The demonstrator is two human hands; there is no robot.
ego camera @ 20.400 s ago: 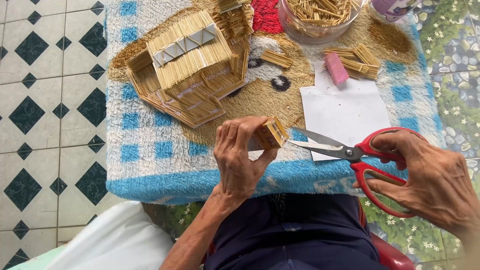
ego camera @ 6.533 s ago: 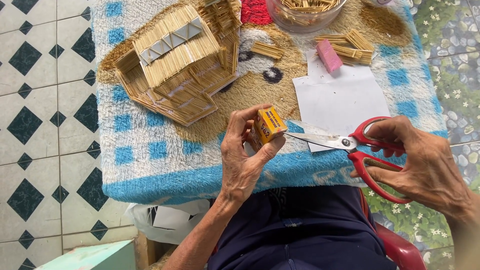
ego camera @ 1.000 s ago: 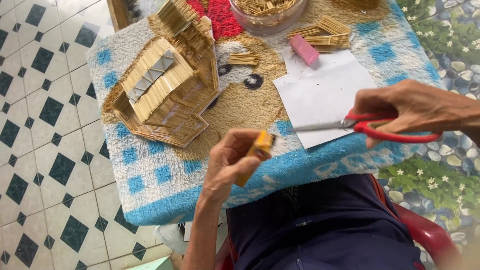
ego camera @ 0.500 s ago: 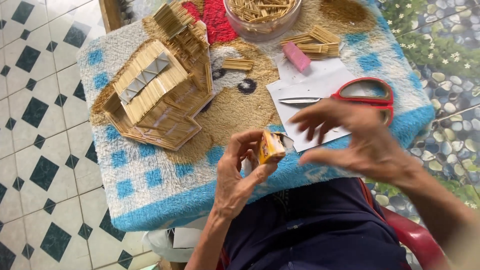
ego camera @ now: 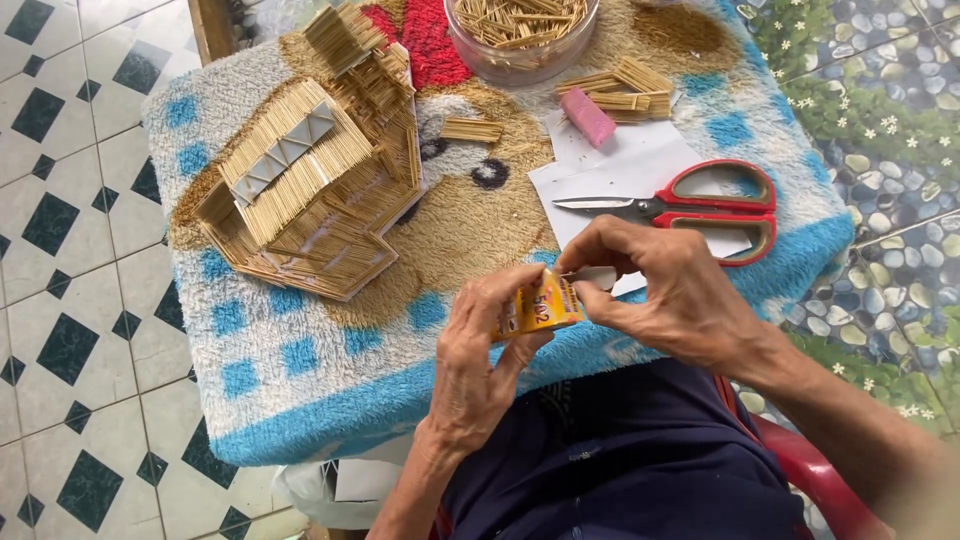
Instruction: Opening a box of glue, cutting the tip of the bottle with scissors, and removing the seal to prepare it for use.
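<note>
Small yellow-orange box (ego camera: 538,307), tilted, open-ended, above the table's near edge.

On the table's fluffy blue-and-white towel (ego camera: 300,350) stood a stick-built model house (ego camera: 310,180). Red-handled scissors (ego camera: 690,208) lay on white paper (ego camera: 625,170), near a pink eraser (ego camera: 587,116), bundled sticks (ego camera: 625,85) and a clear bowl of sticks (ego camera: 520,30).

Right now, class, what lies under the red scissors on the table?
The red scissors rest on a white paper sheet, which lies on the fluffy blue-checked cloth. The paper's near edge is hidden behind the right hand; whatever is beneath the paper cannot be seen.
</note>
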